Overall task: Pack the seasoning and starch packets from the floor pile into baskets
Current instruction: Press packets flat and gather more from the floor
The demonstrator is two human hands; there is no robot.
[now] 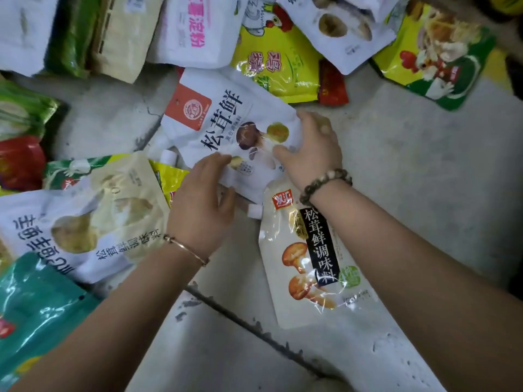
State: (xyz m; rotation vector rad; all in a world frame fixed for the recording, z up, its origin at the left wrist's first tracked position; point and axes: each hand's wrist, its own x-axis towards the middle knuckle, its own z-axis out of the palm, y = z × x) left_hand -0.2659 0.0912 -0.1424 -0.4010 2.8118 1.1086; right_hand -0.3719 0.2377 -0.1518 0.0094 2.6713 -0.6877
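Observation:
A white spout pouch with an orange logo and a mushroom picture (226, 123) lies tilted at the middle of the pile. My left hand (202, 205) holds its near lower edge, fingers on top and thumb underneath. My right hand (311, 148) grips its right edge, thumb on the printed face. A cream spout pouch with orange mushrooms (308, 267) lies flat on the floor under my right wrist. A large white and beige packet (85, 222) lies to the left of my left hand. No basket is in view.
Yellow chicken-seasoning bags (271, 58) (441, 52), a white starch bag with pink print (195, 26) and a white mushroom packet (348, 26) crowd the far side. Green, red and teal bags (39, 301) line the left. Bare grey concrete floor (424, 171) spreads to the right and near side.

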